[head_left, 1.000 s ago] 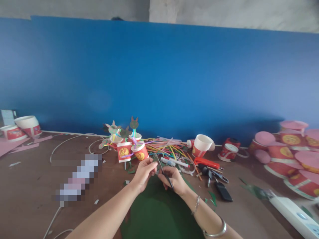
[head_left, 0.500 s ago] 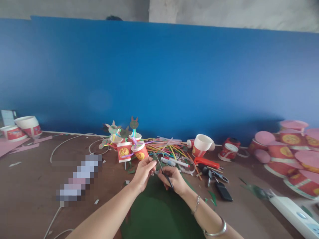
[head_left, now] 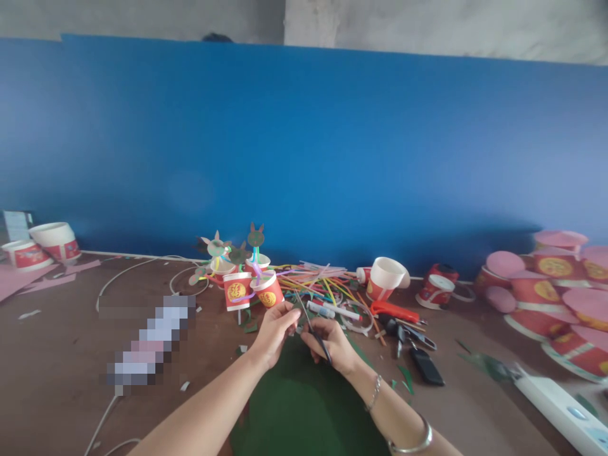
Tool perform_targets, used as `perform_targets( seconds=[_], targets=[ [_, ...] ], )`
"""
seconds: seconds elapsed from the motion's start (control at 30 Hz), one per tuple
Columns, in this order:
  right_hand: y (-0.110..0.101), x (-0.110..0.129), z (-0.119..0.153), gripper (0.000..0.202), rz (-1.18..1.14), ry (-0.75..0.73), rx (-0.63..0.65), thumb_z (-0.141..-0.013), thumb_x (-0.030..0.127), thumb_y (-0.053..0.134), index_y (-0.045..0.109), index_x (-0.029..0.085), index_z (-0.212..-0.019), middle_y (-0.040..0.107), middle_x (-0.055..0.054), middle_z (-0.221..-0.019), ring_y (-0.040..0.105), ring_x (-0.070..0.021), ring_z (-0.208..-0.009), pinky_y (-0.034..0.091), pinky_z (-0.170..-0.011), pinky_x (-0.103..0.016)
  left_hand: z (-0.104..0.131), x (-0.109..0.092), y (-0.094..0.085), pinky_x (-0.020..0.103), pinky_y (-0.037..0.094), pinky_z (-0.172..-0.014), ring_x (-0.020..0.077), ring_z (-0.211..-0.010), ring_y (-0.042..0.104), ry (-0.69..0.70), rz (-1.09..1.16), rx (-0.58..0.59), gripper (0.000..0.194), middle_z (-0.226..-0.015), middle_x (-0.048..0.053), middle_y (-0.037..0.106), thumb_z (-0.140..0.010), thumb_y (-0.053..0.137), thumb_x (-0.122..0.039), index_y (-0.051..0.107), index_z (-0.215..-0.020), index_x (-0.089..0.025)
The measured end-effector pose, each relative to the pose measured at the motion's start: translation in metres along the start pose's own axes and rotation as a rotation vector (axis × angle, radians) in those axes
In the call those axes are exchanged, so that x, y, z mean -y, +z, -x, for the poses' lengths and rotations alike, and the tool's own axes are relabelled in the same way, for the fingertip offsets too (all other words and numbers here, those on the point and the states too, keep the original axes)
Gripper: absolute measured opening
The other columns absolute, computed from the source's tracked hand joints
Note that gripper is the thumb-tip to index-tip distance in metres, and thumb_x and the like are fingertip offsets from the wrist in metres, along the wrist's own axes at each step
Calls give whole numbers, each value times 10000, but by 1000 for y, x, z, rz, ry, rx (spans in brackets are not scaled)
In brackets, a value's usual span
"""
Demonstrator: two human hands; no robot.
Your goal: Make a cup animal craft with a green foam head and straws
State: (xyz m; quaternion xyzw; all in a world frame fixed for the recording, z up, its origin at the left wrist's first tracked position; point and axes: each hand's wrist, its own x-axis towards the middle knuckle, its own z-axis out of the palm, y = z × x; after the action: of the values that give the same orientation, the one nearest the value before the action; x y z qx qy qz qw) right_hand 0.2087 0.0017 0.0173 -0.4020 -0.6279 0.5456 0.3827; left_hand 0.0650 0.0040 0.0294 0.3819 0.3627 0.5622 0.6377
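My right hand [head_left: 330, 342] is closed on the dark handles of a pair of scissors [head_left: 304, 310], whose blades point up and to the left. Just left of the blades, my left hand [head_left: 275, 332] is pinched; what sits between its fingertips is too small to make out. Dark green paper [head_left: 313, 399] lies beneath both wrists. Beyond my left hand stand red paper cups [head_left: 237, 291] with animal heads [head_left: 256, 235] on coloured stems. A heap of coloured strips [head_left: 318, 275] lies behind the scissors, with markers [head_left: 335, 310] in front of it.
To the right are a white cup [head_left: 386, 275], a red tool [head_left: 394, 310], keys with a black fob [head_left: 426, 366], stacked red and pink cups [head_left: 536, 291] and a white power strip [head_left: 560, 405]. Cups [head_left: 54, 240] and pink paper [head_left: 23, 278] lie far left, a blurred-out object [head_left: 152, 342] nearer.
The fingertips of my left hand have shifted very slightly. Otherwise the hands, the scissors and the things on the table look nearly the same.
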Motion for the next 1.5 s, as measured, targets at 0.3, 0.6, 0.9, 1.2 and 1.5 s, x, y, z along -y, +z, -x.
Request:
perform_targets(
  seconds=[0.3, 0.6, 0.9, 1.2, 1.5],
  targets=[
    [-2, -1, 0, 304, 28, -13, -1, -704, 422, 678, 598, 129, -702, 474, 58, -462, 423, -48, -321, 346, -311, -159, 2, 1, 1, 176, 312, -447, 70, -457, 482, -39, -15, -8, 263, -575, -3, 637, -660, 694, -346, 505, -708, -170],
    [-1, -1, -1, 314, -18, -8, 6, -660, 418, 719, 566, 147, -689, 501, 57, -463, 449, -59, -345, 395, -341, -174, 0, 2, -1, 178, 336, -492, 58, -463, 464, -13, 28, 6, 252, -508, -43, 560, -639, 721, -306, 518, -648, -158],
    [-1, -1, -1, 305, -7, 3, -7, -659, 407, 714, 557, 146, -658, 463, 69, -440, 415, -52, -321, 351, -314, -171, -1, 3, -2, 183, 333, -497, 62, -468, 466, -18, 32, 14, 248, -517, -39, 568, -628, 729, -307, 532, -657, -159],
    [-1, 0, -1, 317, 18, 15, -18, -656, 417, 712, 536, 153, -645, 470, 66, -441, 422, -52, -309, 345, -305, -161, -2, 5, -4, 178, 329, -481, 58, -466, 461, 8, 41, -20, 253, -518, -51, 539, -629, 732, -312, 533, -666, -160],
    [-1, -6, -2, 337, -6, -23, 11, -686, 471, 682, 609, 145, -733, 504, 49, -480, 469, -69, -363, 408, -349, -180, 1, 2, -2, 179, 340, -492, 66, -471, 490, -32, 16, 22, 231, -544, -26, 615, -646, 716, -301, 533, -696, -168]
  ],
)
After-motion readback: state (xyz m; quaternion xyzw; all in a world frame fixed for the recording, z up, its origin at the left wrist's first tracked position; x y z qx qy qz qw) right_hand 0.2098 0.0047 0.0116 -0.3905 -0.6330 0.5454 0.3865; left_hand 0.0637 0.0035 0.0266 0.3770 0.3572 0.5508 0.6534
